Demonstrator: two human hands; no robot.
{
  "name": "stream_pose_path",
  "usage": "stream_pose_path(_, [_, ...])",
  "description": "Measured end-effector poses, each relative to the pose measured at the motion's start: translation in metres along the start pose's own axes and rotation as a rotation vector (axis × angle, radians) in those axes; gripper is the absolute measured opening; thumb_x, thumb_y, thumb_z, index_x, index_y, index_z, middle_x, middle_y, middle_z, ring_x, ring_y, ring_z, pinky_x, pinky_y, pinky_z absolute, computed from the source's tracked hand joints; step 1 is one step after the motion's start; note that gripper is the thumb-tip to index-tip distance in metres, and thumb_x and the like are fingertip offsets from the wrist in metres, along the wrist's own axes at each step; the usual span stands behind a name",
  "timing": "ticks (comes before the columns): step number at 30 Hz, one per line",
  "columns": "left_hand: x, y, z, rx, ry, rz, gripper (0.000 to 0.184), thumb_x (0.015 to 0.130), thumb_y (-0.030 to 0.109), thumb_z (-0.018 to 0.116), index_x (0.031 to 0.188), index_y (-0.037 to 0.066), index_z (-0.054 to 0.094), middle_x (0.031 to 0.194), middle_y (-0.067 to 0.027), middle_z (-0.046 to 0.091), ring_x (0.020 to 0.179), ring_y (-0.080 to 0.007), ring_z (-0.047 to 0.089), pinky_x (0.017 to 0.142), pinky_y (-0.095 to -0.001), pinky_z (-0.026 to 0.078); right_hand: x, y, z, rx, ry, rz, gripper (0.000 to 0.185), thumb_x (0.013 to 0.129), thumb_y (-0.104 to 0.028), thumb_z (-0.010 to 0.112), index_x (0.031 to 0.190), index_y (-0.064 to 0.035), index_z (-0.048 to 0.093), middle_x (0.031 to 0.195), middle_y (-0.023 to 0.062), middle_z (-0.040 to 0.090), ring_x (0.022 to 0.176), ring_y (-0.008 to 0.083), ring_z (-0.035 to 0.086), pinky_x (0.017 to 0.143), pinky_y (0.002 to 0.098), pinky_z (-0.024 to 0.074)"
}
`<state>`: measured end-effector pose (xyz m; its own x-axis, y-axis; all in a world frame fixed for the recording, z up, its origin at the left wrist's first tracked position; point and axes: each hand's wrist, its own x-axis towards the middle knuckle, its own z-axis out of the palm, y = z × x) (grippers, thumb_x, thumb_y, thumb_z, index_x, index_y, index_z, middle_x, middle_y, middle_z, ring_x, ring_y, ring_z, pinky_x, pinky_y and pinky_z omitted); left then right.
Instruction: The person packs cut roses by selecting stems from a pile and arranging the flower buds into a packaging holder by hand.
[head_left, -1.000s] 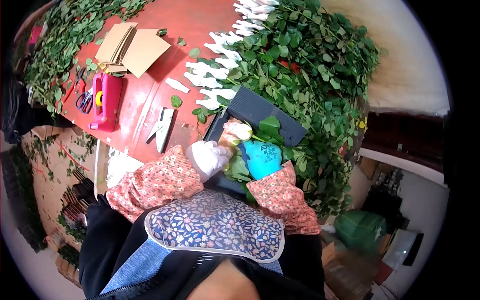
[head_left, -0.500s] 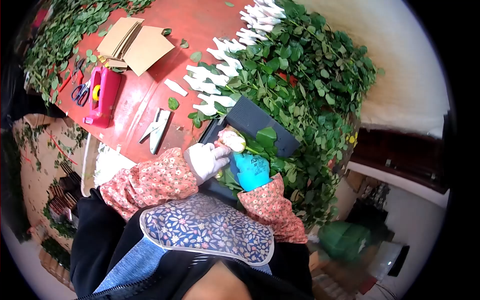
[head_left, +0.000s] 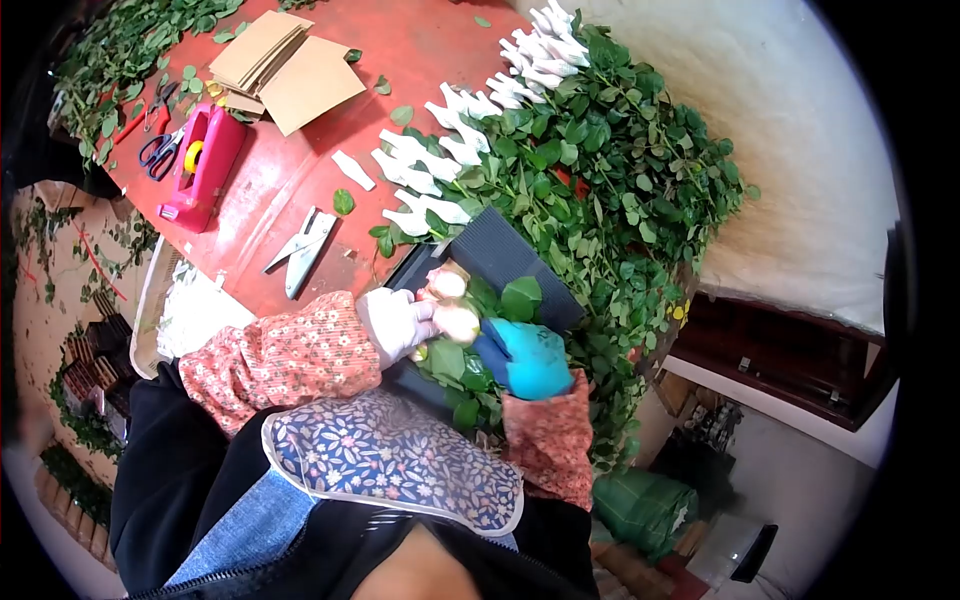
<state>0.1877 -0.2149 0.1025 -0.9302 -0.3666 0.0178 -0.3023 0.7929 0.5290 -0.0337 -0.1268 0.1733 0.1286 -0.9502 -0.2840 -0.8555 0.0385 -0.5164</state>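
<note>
My left hand [head_left: 394, 325], in a white glove, has its fingertips against a pale pink rose bloom [head_left: 457, 324]. A second rose bloom [head_left: 446, 282] lies just above it. Both are over a dark ribbed box [head_left: 512, 262], among green leaves [head_left: 521, 298]. To the right of the blooms is my right hand [head_left: 528, 360], in a blue glove; it is blurred, its fingers are curled at the leaves, and what they hold is hidden.
White-sleeved blooms [head_left: 415, 160] with leafy stems [head_left: 640, 180] line the right side of the red table [head_left: 300, 185]. At the left are a pink tape dispenser [head_left: 203, 170], scissors [head_left: 160, 155], a white cutting tool [head_left: 302, 250] and cardboard pieces [head_left: 305, 85].
My right hand has moved down and rightward from the blooms and turned. Two blooms now show clearly by my left hand, where one was prominent. The whole view has also shifted.
</note>
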Motion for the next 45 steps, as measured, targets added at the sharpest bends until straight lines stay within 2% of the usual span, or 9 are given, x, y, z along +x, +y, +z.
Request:
stream_pose_path(5, [0.001, -0.005, -0.002, -0.026, -0.033, 0.056, 0.029, 0.081, 0.023, 0.061, 0.109, 0.022, 0.069, 0.122, 0.0076, 0.06, 0.091, -0.0166, 0.061, 0.073, -0.0325, 0.054, -0.013, 0.01, 0.018, 0.825, -0.436, 0.175, 0.029, 0.089, -0.017, 0.065, 0.113, -0.0012, 0.064, 0.088, 0.0063, 0.069, 0.077, 0.0094, 0.059, 0.074, 0.0279, 0.0492])
stream_pose_path(8, [0.001, -0.008, 0.003, -0.051, 0.067, 0.103, 0.031, 0.077, 0.024, 0.065, 0.107, 0.018, 0.069, 0.117, -0.0007, 0.062, 0.082, -0.0218, 0.059, 0.072, -0.0344, 0.053, -0.008, 0.006, 0.024, 0.834, -0.307, 0.525, 0.025, 0.088, -0.016, 0.067, 0.107, -0.0005, 0.066, 0.088, 0.0067, 0.069, 0.076, 0.0106, 0.06, 0.072, 0.0293, 0.0499])
stream_pose_path(9, [0.0, -0.006, 0.004, -0.02, 0.07, 0.077, 0.032, 0.077, 0.025, 0.065, 0.108, 0.018, 0.068, 0.117, -0.0011, 0.062, 0.083, -0.0224, 0.06, 0.073, -0.0349, 0.053, -0.006, 0.007, 0.021, 0.84, -0.163, 0.434, 0.02, 0.087, -0.014, 0.068, 0.1, 0.0, 0.067, 0.089, 0.0102, 0.07, 0.074, 0.0135, 0.062, 0.068, 0.029, 0.05])
stream_pose_path(12, [0.002, -0.001, -0.006, -0.024, 0.064, 0.067, 0.03, 0.076, 0.021, 0.063, 0.106, 0.018, 0.069, 0.115, 0.0006, 0.063, 0.083, -0.0204, 0.061, 0.07, -0.0322, 0.053, 0.007, 0.007, 0.018, -0.284, 0.339, -0.08, 0.033, 0.082, -0.018, 0.068, 0.113, -0.0062, 0.064, 0.083, 0.0107, 0.066, 0.063, 0.0234, 0.062, 0.057, 0.0364, 0.0489])
stream_pose_path(13, [0.004, 0.001, -0.012, -0.027, 0.07, 0.084, 0.031, 0.075, 0.02, 0.064, 0.105, 0.017, 0.069, 0.113, -0.0004, 0.063, 0.081, -0.0214, 0.061, 0.07, -0.0321, 0.053, 0.013, 0.004, 0.02, -0.366, 0.337, -0.047, 0.041, 0.08, -0.02, 0.067, 0.119, -0.0083, 0.06, 0.086, 0.01, 0.065, 0.064, 0.0305, 0.063, 0.058, 0.0408, 0.0505])
stream_pose_path(24, [0.007, 0.002, -0.013, -0.065, 0.036, 0.133, 0.033, 0.075, 0.016, 0.064, 0.108, 0.014, 0.067, 0.114, -0.0024, 0.062, 0.081, -0.0234, 0.061, 0.071, -0.0345, 0.052, 0.029, 0.008, 0.056, -0.518, 0.101, 0.199, 0.022, 0.085, -0.021, 0.054, 0.103, -0.0089, 0.058, 0.08, 0.0091, 0.063, 0.06, 0.0276, 0.065, 0.044, 0.0448, 0.0476])
stream_pose_path(38, [0.011, 0.003, -0.017, -0.033, -0.096, 0.141, 0.036, 0.077, 0.013, 0.064, 0.113, 0.012, 0.063, 0.118, -0.0051, 0.059, 0.083, -0.0276, 0.062, 0.071, -0.04, 0.051, 0.028, 0.009, 0.06, -0.335, 0.096, 0.232, 0.026, 0.08, -0.021, 0.06, 0.105, -0.0117, 0.058, 0.087, 0.0069, 0.064, 0.069, 0.0278, 0.067, 0.053, 0.045, 0.0501])
stream_pose_path(42, [0.018, 0.004, -0.02, -0.059, 0.002, 0.158, 0.042, 0.073, 0.012, 0.068, 0.115, 0.01, 0.062, 0.127, -0.0108, 0.056, 0.089, -0.0278, 0.063, 0.076, -0.0386, 0.051, 0.028, 0.009, 0.062, -0.381, 0.081, 0.227, 0.036, 0.08, -0.024, 0.061, 0.112, -0.0103, 0.055, 0.089, 0.0084, 0.062, 0.074, 0.0279, 0.067, 0.056, 0.044, 0.0518])
stream_pose_path(45, [0.026, 0.0, -0.026, -0.042, -0.165, 0.143, 0.057, 0.071, 0.015, 0.071, 0.127, 0.012, 0.057, 0.14, -0.0156, 0.046, 0.103, -0.0328, 0.062, 0.084, -0.0393, 0.054, 0.026, 0.009, 0.057, -0.382, 0.042, 0.163, 0.032, 0.08, -0.024, 0.061, 0.109, -0.011, 0.056, 0.088, 0.0067, 0.064, 0.074, 0.0283, 0.067, 0.055, 0.0459, 0.0513])
